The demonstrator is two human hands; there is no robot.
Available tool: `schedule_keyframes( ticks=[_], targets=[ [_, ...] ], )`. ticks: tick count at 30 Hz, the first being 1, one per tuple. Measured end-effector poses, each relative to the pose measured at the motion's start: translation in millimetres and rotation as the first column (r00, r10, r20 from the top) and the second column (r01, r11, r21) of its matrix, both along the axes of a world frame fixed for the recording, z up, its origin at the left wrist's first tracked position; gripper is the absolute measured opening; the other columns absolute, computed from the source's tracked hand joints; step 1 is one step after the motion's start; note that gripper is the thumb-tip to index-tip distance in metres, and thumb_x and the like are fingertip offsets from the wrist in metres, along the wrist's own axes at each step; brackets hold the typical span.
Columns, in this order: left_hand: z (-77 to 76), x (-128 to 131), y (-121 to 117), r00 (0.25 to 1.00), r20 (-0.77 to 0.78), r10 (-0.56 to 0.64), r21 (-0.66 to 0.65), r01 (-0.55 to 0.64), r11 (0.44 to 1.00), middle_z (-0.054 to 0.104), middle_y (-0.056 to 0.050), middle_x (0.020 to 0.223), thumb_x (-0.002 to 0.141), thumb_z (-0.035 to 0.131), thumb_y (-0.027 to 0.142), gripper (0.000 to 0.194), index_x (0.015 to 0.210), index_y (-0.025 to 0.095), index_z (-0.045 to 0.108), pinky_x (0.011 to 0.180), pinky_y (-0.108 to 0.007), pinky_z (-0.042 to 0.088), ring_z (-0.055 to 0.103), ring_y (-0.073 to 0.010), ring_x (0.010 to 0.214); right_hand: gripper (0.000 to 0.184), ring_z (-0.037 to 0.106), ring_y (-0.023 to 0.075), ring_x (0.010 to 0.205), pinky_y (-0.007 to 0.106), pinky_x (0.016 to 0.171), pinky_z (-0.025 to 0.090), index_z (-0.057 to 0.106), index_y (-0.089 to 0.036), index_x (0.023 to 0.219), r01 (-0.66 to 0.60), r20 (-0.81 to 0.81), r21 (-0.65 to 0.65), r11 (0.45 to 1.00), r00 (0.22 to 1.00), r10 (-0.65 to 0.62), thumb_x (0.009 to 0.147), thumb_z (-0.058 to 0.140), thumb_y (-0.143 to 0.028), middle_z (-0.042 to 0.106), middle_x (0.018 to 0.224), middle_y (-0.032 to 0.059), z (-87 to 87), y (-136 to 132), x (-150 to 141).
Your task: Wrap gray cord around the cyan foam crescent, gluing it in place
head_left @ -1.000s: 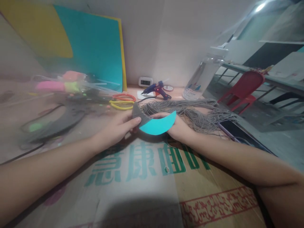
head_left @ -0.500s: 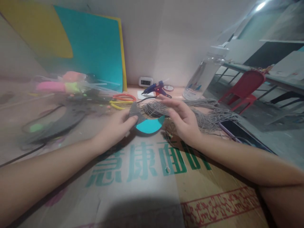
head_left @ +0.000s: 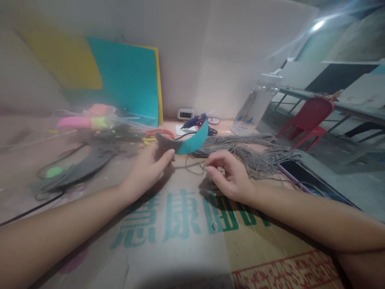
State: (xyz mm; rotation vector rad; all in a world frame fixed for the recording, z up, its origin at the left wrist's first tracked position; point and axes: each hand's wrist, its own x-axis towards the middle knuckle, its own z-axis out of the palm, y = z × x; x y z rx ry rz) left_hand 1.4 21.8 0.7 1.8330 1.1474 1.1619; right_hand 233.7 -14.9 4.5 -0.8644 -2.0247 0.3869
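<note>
My left hand (head_left: 147,168) grips a crescent-shaped piece (head_left: 195,141) by its left part, thumb in front. The crescent's right part is bare turquoise; its left part is covered in dark grey and curves up to a tip. A thin grey cord (head_left: 195,172) runs from the left hand toward my right hand (head_left: 231,176), whose thumb and forefinger are pinched together on it. Behind the right hand lies a loose bundle of grey cord (head_left: 255,154). Both hands are just above a printed cardboard sheet (head_left: 186,249).
A blue glue gun (head_left: 197,121), a small digital clock (head_left: 185,114) and red-and-yellow-handled tools (head_left: 159,133) lie at the back. A clear bottle (head_left: 252,106) and a phone (head_left: 313,180) stand and lie to the right. A larger grey curved piece (head_left: 90,162) lies left, before coloured boards (head_left: 129,80).
The crescent has tilted, its turquoise tip now pointing up to the right. My right hand has gone from loosely spread fingers to a pinch on the cord, slightly lower.
</note>
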Motion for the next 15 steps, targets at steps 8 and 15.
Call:
schedule_keyframes(
  ticks=[8, 15],
  targets=[
    [0.0, 2.3, -1.6, 0.998, -0.014, -0.058, -0.03, 0.057, 0.998, 0.068, -0.005, 0.091, 0.088, 0.056, 0.041, 0.028, 0.102, 0.017, 0.058, 0.073, -0.031, 0.05, 0.064, -0.0199, 0.082, 0.028, 0.041, 0.0085, 0.052, 0.023, 0.049, 0.034, 0.048, -0.022, 0.104, -0.069, -0.346, -0.383, 0.921, 0.935, -0.074, 0.088, 0.057, -0.043, 0.047, 0.065, -0.007, -0.3, 26.3, -4.6],
    [3.1, 2.0, -3.4, 0.987, -0.148, -0.066, -0.021, 0.063, 0.998, 0.071, -0.008, 0.107, 0.084, 0.06, 0.047, 0.037, 0.106, 0.018, 0.064, 0.083, -0.036, 0.05, 0.064, -0.0254, 0.096, 0.021, 0.05, 0.01, 0.058, 0.024, 0.055, 0.041, 0.054, -0.019, 0.084, -0.052, -0.237, -0.455, 0.889, 0.969, -0.064, 0.088, 0.057, -0.039, 0.057, 0.067, -0.0028, 0.3, 24.3, -5.1]
  ],
)
